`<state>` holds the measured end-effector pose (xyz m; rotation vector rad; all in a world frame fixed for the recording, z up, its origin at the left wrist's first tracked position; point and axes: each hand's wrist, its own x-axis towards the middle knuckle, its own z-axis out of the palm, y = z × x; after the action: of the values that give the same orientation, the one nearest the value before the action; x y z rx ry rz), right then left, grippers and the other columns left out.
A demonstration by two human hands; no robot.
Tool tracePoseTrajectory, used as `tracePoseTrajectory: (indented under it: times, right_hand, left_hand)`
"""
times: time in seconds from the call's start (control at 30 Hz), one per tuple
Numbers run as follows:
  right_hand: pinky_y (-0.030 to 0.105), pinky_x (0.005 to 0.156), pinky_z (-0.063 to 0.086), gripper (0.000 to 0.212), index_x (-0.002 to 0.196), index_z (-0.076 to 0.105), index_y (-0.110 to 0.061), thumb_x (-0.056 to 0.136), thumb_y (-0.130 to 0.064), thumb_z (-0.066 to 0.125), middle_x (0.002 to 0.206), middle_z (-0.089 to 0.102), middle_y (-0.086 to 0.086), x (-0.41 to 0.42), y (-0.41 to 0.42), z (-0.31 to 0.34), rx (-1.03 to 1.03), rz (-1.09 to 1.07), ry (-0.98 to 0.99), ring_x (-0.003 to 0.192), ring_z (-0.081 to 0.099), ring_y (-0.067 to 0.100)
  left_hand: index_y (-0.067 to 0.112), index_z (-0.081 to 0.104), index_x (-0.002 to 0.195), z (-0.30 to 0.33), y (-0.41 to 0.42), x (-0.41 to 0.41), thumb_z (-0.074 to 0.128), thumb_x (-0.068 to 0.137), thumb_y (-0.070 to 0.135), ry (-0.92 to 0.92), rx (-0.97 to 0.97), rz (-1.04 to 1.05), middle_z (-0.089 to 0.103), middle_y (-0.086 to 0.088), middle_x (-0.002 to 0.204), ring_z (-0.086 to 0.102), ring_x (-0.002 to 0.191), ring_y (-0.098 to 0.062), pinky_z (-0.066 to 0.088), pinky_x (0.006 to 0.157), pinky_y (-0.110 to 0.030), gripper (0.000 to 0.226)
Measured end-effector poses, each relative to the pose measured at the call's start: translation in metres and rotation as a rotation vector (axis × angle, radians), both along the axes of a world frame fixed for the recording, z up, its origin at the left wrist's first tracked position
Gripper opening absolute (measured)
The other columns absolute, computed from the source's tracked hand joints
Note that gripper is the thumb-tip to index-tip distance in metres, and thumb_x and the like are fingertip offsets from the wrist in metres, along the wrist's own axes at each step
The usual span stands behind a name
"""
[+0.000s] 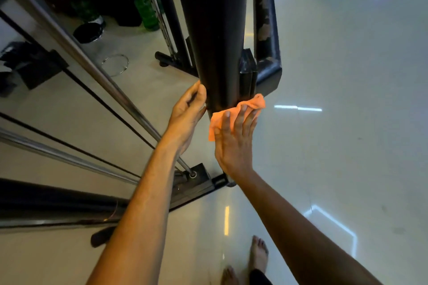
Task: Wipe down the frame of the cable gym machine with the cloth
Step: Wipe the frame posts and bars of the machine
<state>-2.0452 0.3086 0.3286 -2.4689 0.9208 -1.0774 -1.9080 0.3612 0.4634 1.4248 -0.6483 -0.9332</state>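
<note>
A thick black upright post (pixel 213 30) of the cable machine frame rises in the middle of the view. My right hand (pixel 234 141) presses an orange cloth (pixel 250 103) flat against the lower part of the post, fingers spread and straight. My left hand (pixel 185 115) rests against the post's left side with fingers straight, thumb along the edge. The post's foot is hidden behind my right hand.
Chrome guide rods (pixel 76 46) and black cables slant down to a black base block (pixel 196 178) at the left. A scuffed black side frame (pixel 266 30) stands behind the post. Green bottles (pixel 146 9) stand far left. Glossy pale floor (pixel 335 76) spreads right; bare feet (pixel 258 252) below.
</note>
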Motion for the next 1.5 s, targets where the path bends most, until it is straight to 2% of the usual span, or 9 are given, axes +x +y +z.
tracePoseTrajectory:
  times: [0.33,0.57,0.77,0.9,1.0,1.07,1.2,1.4,1.5]
  right_hand:
    - [0.076,0.127,0.015,0.119,0.170,-0.022,-0.030,0.103,-0.028,0.076,0.179,-0.020,0.017,-0.005,0.000,-0.099,-0.055,-0.024,0.088,0.165,-0.007,0.050]
    - [0.067,0.133,0.009,0.100,0.167,-0.026,-0.037,0.112,-0.037,0.057,0.176,-0.033,0.004,0.029,-0.016,-0.060,-0.131,-0.054,-0.187,0.166,-0.013,0.047]
    - [0.076,0.122,0.030,0.121,0.169,-0.023,-0.036,0.102,-0.025,0.076,0.179,-0.024,0.012,0.007,-0.021,-0.174,-0.201,0.033,-0.082,0.166,-0.012,0.046]
    - [0.072,0.127,0.026,0.089,0.172,0.001,-0.022,0.107,-0.035,0.061,0.180,-0.017,0.016,0.022,-0.030,-0.163,-0.249,0.078,-0.234,0.166,-0.013,0.044]
    - [0.065,0.133,0.017,0.078,0.174,0.012,-0.017,0.110,-0.048,0.045,0.181,-0.014,0.015,0.030,-0.036,-0.146,-0.289,0.064,-0.308,0.167,-0.012,0.040]
    - [0.065,0.132,0.019,0.081,0.175,0.012,-0.018,0.108,-0.048,0.047,0.181,-0.019,0.009,0.028,-0.038,-0.169,-0.309,0.079,-0.322,0.168,-0.013,0.037]
    - [0.069,0.127,0.030,0.090,0.174,0.000,-0.028,0.107,-0.039,0.059,0.180,-0.022,0.008,0.016,-0.026,-0.253,-0.279,0.086,-0.279,0.168,-0.012,0.037]
    - [0.068,0.130,0.025,0.076,0.174,-0.002,-0.032,0.112,-0.059,0.033,0.180,-0.025,0.002,0.021,-0.029,-0.212,-0.251,0.092,-0.337,0.168,-0.014,0.033]
    - [0.065,0.131,0.024,0.075,0.175,0.000,-0.032,0.116,-0.049,0.043,0.181,-0.021,0.000,0.031,-0.036,-0.184,-0.243,0.048,-0.381,0.169,-0.010,0.030]
  left_hand:
    - [0.018,0.053,0.158,-0.070,-0.001,0.011,0.065,0.105,0.046,-0.098,-0.129,-0.051,0.061,0.001,0.154,0.052,0.148,-0.013,0.039,0.127,-0.050,0.061]
    - [0.018,0.054,0.156,-0.094,-0.005,0.021,0.061,0.108,0.043,-0.091,-0.151,-0.081,0.068,-0.003,0.147,0.061,0.140,-0.019,0.044,0.122,-0.041,0.054]
    - [0.018,0.063,0.147,-0.147,-0.014,0.016,0.064,0.098,0.053,-0.109,-0.223,-0.092,0.074,-0.001,0.137,0.068,0.130,-0.017,0.050,0.115,-0.038,0.060]
    - [0.013,0.063,0.143,-0.182,-0.023,0.019,0.060,0.107,0.046,-0.204,-0.279,-0.056,0.078,0.007,0.117,0.070,0.113,-0.004,0.054,0.099,-0.024,0.049]
    - [0.022,0.058,0.151,-0.187,-0.025,0.025,0.068,0.097,0.053,-0.302,-0.331,-0.006,0.066,0.004,0.127,0.059,0.124,-0.017,0.052,0.107,-0.036,0.064]
    - [0.030,0.052,0.158,-0.187,-0.024,0.024,0.069,0.096,0.054,-0.394,-0.359,0.025,0.061,0.017,0.143,0.059,0.134,-0.010,0.054,0.110,-0.038,0.068]
    - [0.039,0.041,0.163,-0.203,-0.019,0.011,0.068,0.104,0.044,-0.453,-0.357,0.019,0.060,0.033,0.128,0.057,0.117,0.010,0.051,0.103,-0.030,0.065]
    - [0.038,0.038,0.164,-0.223,-0.008,0.006,0.070,0.103,0.045,-0.436,-0.330,-0.013,0.053,0.024,0.137,0.057,0.119,0.002,0.057,0.097,-0.032,0.070]
    - [0.037,0.042,0.162,-0.226,-0.010,0.011,0.076,0.096,0.049,-0.381,-0.348,-0.025,0.057,0.008,0.155,0.058,0.138,-0.014,0.057,0.109,-0.042,0.075]
